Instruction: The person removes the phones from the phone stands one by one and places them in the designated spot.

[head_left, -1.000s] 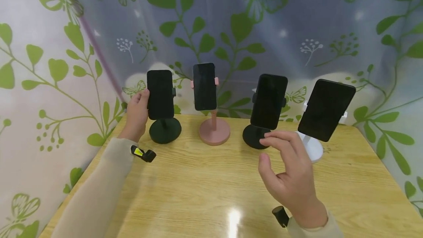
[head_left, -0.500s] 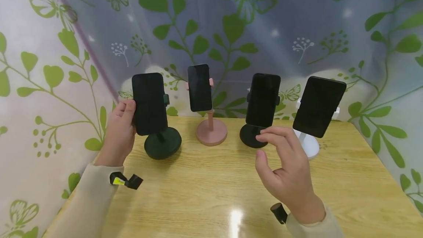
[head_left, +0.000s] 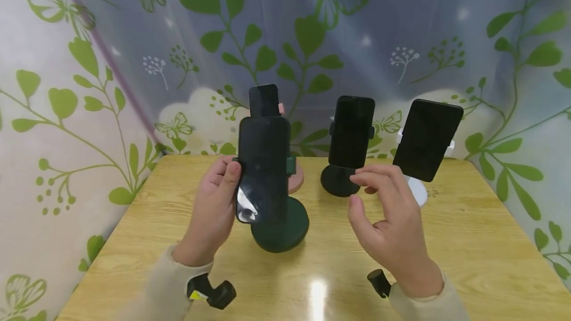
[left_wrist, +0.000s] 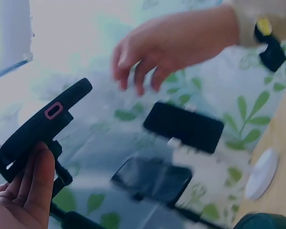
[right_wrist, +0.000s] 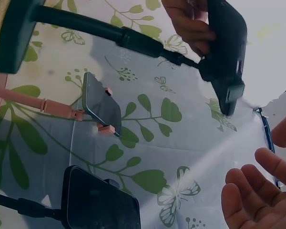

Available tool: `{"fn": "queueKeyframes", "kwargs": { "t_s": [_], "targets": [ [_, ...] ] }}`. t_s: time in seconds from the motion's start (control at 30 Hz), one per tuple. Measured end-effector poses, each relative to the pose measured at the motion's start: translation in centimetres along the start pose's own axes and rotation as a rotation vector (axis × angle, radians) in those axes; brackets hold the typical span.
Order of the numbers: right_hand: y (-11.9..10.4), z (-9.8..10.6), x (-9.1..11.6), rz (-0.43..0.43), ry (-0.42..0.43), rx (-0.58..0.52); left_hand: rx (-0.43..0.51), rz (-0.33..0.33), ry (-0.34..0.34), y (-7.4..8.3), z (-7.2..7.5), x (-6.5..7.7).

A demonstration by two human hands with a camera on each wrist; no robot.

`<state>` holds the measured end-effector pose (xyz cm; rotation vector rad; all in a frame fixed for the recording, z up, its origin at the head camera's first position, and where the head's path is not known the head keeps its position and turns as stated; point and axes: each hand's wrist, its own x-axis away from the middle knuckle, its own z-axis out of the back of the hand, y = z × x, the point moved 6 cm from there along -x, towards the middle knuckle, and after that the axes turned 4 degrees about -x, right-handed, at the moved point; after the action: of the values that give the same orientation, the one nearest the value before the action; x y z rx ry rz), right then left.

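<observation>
My left hand (head_left: pixel 214 207) grips the left edge of a black phone (head_left: pixel 263 167), thumb along its side. A dark green phone stand (head_left: pixel 285 229) clamps this phone; whether its round base touches the table is unclear. In the left wrist view, fingers of the left hand (left_wrist: pixel 31 191) curl behind the dark phone case (left_wrist: pixel 38 126). Bent-fingered and holding nothing, my right hand (head_left: pixel 392 227) hovers right of the green stand. Behind the held phone, a pink stand (head_left: pixel 296 178) with another phone (head_left: pixel 264 100) is partly hidden.
A black stand (head_left: pixel 339 185) bears a phone (head_left: pixel 352 132) at the back. Right of it, a white stand (head_left: pixel 418 192) holds a larger phone (head_left: pixel 429 140). The wooden table (head_left: pixel 147 232) meets a leaf-patterned curtain (head_left: pixel 366 9) behind.
My left hand has brought the green stand and its phone from the far left toward me and rightward, before the pink stand. The right hand has hardly moved.
</observation>
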<state>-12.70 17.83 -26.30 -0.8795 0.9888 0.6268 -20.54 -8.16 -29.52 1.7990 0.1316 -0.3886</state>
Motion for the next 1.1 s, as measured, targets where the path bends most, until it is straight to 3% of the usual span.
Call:
{"fn": "queueKeyframes", "kwargs": {
  "t_s": [0.17,0.4,0.5,0.73,0.87,1.0,1.1],
  "targets": [
    [0.0,0.1,-0.1,-0.021,-0.015,0.002,-0.021,0.008,-0.076,-1.7,-3.1,0.6],
    [0.2,0.1,-0.3,-0.01,-0.008,0.011,-0.022,-0.119,-0.165,-3.6,-6.1,1.0],
    [0.3,0.1,-0.3,-0.018,-0.01,0.01,-0.004,-0.161,-0.182,-4.3,-6.9,1.4],
    [0.8,0.4,-0.2,-0.051,-0.003,0.03,0.038,-0.149,-0.192,-5.6,-7.5,1.4],
    [1.7,0.3,0.1,-0.181,-0.062,0.054,0.036,-0.146,-0.193,-6.4,-7.6,1.2],
    [2.9,-0.4,0.8,-0.368,-0.207,0.096,0.011,-0.139,-0.172,-6.8,-7.6,1.2],
    [3.3,-0.7,1.1,-0.427,-0.303,0.157,-0.003,-0.128,-0.165,-7.1,-7.5,1.2]
  ]
}}
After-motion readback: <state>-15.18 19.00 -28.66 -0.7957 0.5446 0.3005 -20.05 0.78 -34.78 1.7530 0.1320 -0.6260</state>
